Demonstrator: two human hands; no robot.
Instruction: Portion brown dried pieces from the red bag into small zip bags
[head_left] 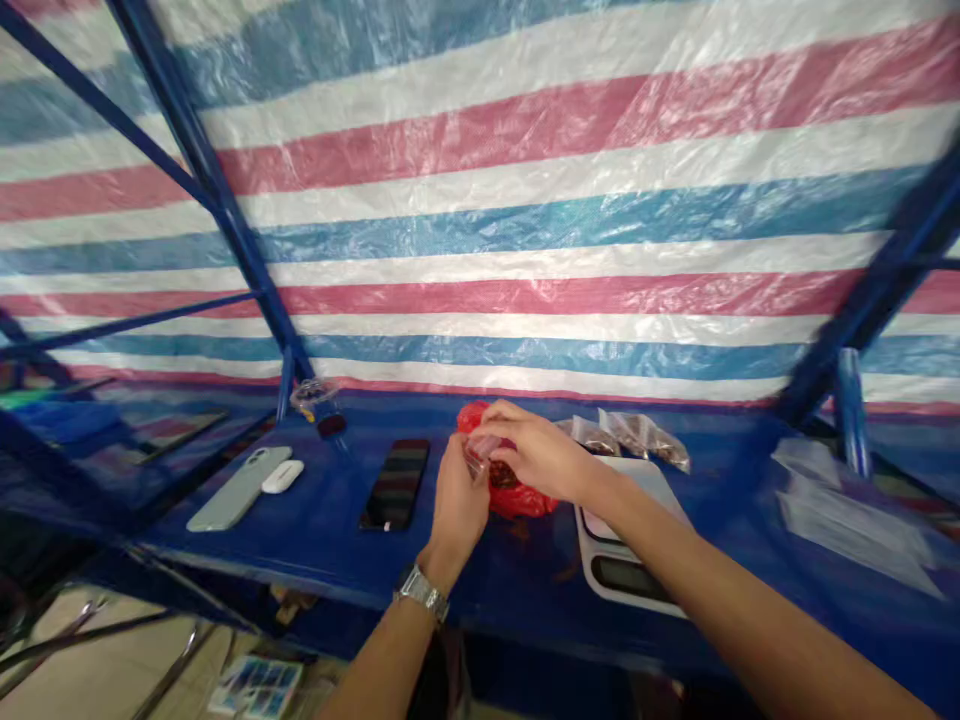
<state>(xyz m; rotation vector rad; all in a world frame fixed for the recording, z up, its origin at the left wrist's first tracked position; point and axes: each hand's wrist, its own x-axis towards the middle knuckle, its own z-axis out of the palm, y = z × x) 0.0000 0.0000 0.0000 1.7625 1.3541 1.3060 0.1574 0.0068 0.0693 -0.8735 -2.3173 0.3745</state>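
My left hand (459, 502) is closed on a small clear plastic bag (477, 458). My right hand (541, 450) reaches in from the right, its fingers bent together at the top of that same bag. Just behind and under both hands lies an open red plastic bag (525, 500) with dark brown bits in it, partly covered by the fingers. Beneath my right forearm sits a white kitchen scale (621, 578) with a dark display. Beyond it lie filled clear bags (646, 438) of brown contents.
On the blue shelf (315, 560) to the left are a black phone (396, 485), a pale phone (240, 490) and a white oval case (283, 477). Flat clear bags (855, 515) lie at the right. Blue metal posts (225, 210) and a striped tarp (525, 230) stand behind.
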